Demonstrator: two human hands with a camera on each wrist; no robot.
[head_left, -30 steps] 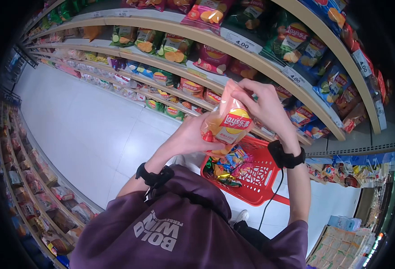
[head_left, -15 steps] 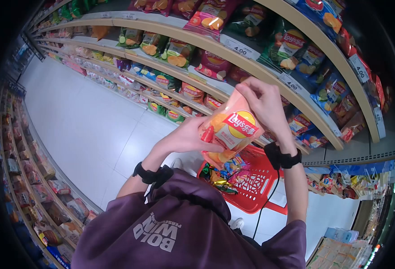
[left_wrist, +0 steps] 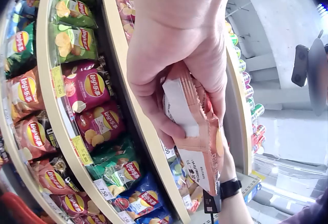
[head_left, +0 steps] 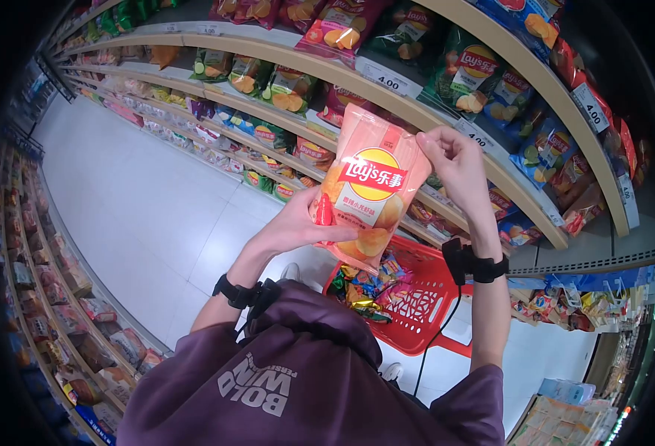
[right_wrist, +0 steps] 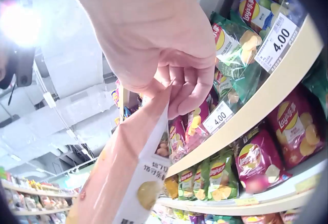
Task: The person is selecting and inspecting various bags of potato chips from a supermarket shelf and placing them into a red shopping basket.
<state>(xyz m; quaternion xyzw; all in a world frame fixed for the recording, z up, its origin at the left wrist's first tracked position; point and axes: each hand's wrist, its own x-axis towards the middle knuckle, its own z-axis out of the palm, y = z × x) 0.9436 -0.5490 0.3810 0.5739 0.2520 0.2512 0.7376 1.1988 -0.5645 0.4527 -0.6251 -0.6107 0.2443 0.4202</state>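
Note:
An orange-pink bag of Lay's potato chips [head_left: 372,189] is held up in front of the person, its printed front toward the head camera. The left hand [head_left: 290,227] grips its lower left side, thumb across the front; in the left wrist view that hand [left_wrist: 177,55] has its fingers behind the bag [left_wrist: 192,126]. At the upper right corner, the right hand [head_left: 457,167] pinches the bag's edge between thumb and fingers. In the right wrist view, the right hand [right_wrist: 159,44] holds that corner, the bag [right_wrist: 123,157] hanging down from it.
A red shopping basket [head_left: 446,282] with several colourful snack packets [head_left: 376,290] stands on the floor below the bag. Curved shelves [head_left: 283,56] of chip bags run along the far side. Another stocked shelf [head_left: 82,297] lines the left, with a pale floor [head_left: 149,193] between.
The chip bag has turned from a tilted, folded-looking angle to face the head camera flat and more upright. The right hand has shifted slightly right, still pinching the corner.

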